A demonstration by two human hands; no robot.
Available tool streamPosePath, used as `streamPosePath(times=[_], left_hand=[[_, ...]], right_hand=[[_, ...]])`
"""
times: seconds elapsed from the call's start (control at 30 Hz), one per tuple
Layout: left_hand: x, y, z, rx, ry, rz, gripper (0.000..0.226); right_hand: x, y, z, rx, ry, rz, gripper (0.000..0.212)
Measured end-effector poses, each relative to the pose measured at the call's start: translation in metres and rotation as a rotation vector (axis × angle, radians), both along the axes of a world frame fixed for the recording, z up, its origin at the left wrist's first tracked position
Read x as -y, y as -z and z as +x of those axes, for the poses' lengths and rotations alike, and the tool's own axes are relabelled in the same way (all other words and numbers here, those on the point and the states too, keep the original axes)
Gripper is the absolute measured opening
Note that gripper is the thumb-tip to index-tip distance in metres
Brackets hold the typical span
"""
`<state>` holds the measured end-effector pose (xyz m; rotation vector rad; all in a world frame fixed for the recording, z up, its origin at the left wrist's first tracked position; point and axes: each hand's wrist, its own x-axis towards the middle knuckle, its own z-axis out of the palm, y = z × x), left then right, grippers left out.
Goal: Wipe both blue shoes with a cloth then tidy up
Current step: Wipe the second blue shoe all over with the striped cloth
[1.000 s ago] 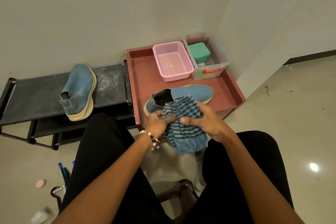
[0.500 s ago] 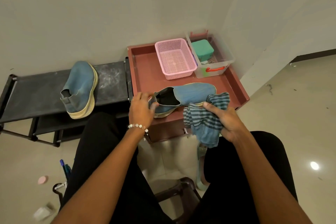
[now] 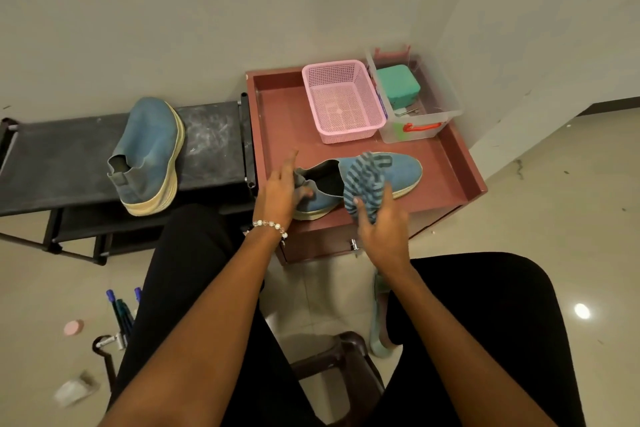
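The right hand (image 3: 381, 229) is bringing the striped cloth (image 3: 365, 180) up from the tray's six o'clock edge onto the blue shoe (image 3: 360, 180), while the left hand (image 3: 280, 191) is gripping the heel at nine o'clock

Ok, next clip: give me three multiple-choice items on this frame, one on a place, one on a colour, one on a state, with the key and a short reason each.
1. Where is the second blue shoe?
A. in the pink basket
B. on the black rack
C. on the floor

2. What colour is the handle on the clear plastic box?
A. red
B. yellow
C. black

3. What is the right hand doing?
A. resting open on a knee
B. lifting the green box
C. holding the striped cloth against the shoe on the red table

Key: 1 B, it lies on the black rack. 2 A, the red handle shows on its front. 3 C, the striped cloth is draped over the shoe on the red table.
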<state>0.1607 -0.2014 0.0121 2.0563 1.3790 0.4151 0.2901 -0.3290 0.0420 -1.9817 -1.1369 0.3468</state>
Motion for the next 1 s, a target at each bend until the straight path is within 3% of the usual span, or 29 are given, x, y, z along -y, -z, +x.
streamPosePath(times=[0.07,0.13,0.23,0.33,0.43,0.57,0.7,0.77,0.87,0.93,1.0], left_hand=[[0.005,0.000,-0.001,-0.046,0.072,0.118,0.068],[0.010,0.002,-0.008,-0.154,0.162,0.378,0.056],[0.020,0.005,-0.015,-0.303,0.281,0.743,0.049],[0.026,0.011,-0.020,-0.436,0.443,0.825,0.048],[0.020,0.024,-0.027,-0.589,0.485,0.782,0.054],[0.008,0.031,-0.024,-0.649,0.434,0.693,0.064],[-0.005,0.032,-0.017,-0.712,0.443,0.466,0.087],[-0.011,0.032,-0.015,-0.727,0.480,0.328,0.108],[-0.015,0.032,-0.009,-0.699,0.494,0.251,0.125],[-0.018,0.033,-0.007,-0.660,0.477,0.246,0.124],[-0.019,0.029,-0.008,-0.645,0.467,0.227,0.123]], right_hand=[[-0.012,0.013,-0.002,0.113,-0.227,-0.216,0.063],[-0.025,0.030,0.000,0.222,-0.346,-0.371,0.078],[-0.040,0.050,0.004,0.180,-0.313,-0.377,0.081],[-0.048,0.053,0.010,0.130,-0.236,-0.315,0.073],[-0.054,0.051,0.023,0.106,-0.243,-0.302,0.055],[-0.055,0.052,0.033,-0.060,-0.210,-0.260,0.041],[-0.049,0.054,0.042,-0.266,-0.150,-0.119,0.038],[-0.050,0.058,0.048,-0.375,-0.111,-0.115,0.033],[-0.058,0.052,0.051,-0.787,0.128,-0.055,0.023],[-0.057,0.044,0.042,-1.011,0.361,0.124,0.020],[-0.053,0.038,0.021,-0.906,0.530,0.197,0.015]])
